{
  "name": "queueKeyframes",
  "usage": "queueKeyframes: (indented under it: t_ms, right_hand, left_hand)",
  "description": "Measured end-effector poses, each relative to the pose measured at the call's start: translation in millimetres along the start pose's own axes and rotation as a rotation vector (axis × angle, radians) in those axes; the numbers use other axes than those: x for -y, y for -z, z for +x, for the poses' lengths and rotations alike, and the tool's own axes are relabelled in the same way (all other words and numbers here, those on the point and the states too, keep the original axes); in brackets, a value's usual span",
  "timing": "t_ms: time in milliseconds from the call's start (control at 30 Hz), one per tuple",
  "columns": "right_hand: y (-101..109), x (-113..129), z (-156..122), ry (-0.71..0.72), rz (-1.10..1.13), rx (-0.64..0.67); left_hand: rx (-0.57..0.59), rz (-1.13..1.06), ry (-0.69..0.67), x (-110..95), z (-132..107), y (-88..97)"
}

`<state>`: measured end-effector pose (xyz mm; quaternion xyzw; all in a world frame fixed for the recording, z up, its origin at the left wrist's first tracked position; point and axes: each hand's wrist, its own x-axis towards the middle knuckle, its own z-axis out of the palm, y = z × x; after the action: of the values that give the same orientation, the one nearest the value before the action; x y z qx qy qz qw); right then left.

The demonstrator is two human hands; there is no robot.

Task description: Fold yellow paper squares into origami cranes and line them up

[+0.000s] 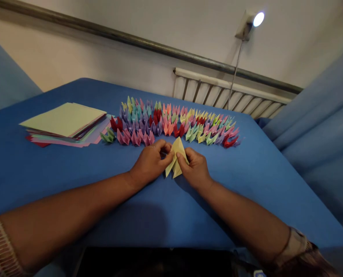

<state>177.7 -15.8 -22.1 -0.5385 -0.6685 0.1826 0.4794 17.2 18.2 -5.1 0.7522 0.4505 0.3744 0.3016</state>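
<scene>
A pale yellow folded paper piece point(176, 155) stands pointed-end up on the blue table point(73, 177), pinched from both sides. My left hand point(150, 162) grips its left edge with thumb and fingers closed. My right hand point(195, 167) pinches its right edge, thumb pressed on the lower flap. Just beyond my hands lie rows of several folded paper pieces point(174, 123) in pink, purple, red, green, yellow and orange.
A stack of flat coloured paper sheets point(66, 122) with a pale green top sheet lies at the table's far left. A radiator point(232, 94) and a wall lamp point(250, 21) stand behind the table. Blue cloth point(318, 127) hangs on the right.
</scene>
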Motion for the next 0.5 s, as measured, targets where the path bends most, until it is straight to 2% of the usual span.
queueKeyframes:
  t_ms: [133,233,367,500]
  right_hand:
    - [-3.6,-9.1,5.9,-0.2,0.242,-0.033]
    - [-2.8,-10.9,8.9,-0.285,0.399,-0.02]
    - [-1.1,-7.7,6.9,-0.305,0.468,0.071]
    - [0.7,-5.3,2.8,-0.218,0.4,0.151]
  left_hand:
    - [0.07,-0.274,0.06,-8.2,-3.9,-3.4]
    - [0.078,-0.465,0.131,-9.8,-2.5,-2.8]
    - [0.046,-0.627,0.254,-8.2,0.7,-2.0]
    - [0.097,-0.667,0.307,-9.7,-0.5,-3.1]
